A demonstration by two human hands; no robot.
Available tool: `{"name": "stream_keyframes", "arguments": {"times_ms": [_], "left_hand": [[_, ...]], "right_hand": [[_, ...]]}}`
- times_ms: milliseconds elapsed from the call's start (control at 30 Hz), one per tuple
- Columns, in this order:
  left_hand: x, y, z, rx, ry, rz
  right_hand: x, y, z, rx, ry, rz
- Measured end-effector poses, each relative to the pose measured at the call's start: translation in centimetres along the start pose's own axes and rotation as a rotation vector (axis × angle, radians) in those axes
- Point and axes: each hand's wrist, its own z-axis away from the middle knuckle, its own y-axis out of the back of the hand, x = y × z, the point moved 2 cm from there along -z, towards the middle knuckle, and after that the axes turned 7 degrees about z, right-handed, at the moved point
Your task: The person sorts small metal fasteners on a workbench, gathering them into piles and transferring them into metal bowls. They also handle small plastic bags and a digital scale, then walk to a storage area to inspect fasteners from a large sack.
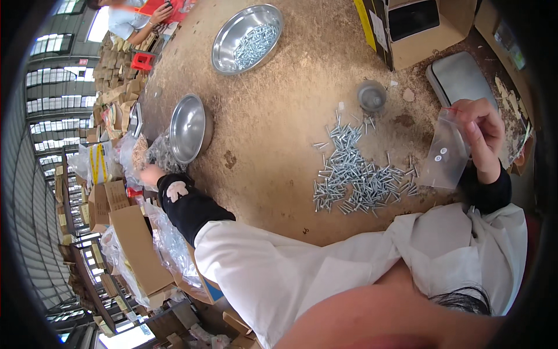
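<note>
My right hand (481, 129) pinches the top edge of a small clear zip bag (446, 166) with a red line along its mouth. Two small white round pieces lie inside the bag, which hangs over the right side of the worktable. At the far left, my left hand (151, 175) reaches to the table's edge, beside a clear plastic bag (139, 152) of small tan pieces. Its fingers are too hidden to read. Between my arms, a loose pile of silver screws (357, 171) is spread on the brown tabletop (267, 145).
A steel bowl (189, 128) stands near my left hand; farther back, another steel bowl (224, 49) contains screws. A small grey cup (371, 96) sits behind the pile. Back right are a cardboard box (433, 43) and a grey metal case (462, 78). A person (131, 23) works at far left.
</note>
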Motion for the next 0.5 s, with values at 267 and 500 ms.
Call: {"name": "stream_keyframes", "arguments": {"times_ms": [267, 500], "left_hand": [[12.2, 7.5, -2.3, 0.137, -0.157, 0.402], [24.0, 19.5, 1.5, -0.176, -0.222, 1.139]], "right_hand": [[-0.5, -0.2, 0.2, -0.038, -0.171, -0.086], [-5.4, 0.7, -0.6, -0.191, 0.329, 0.001]]}}
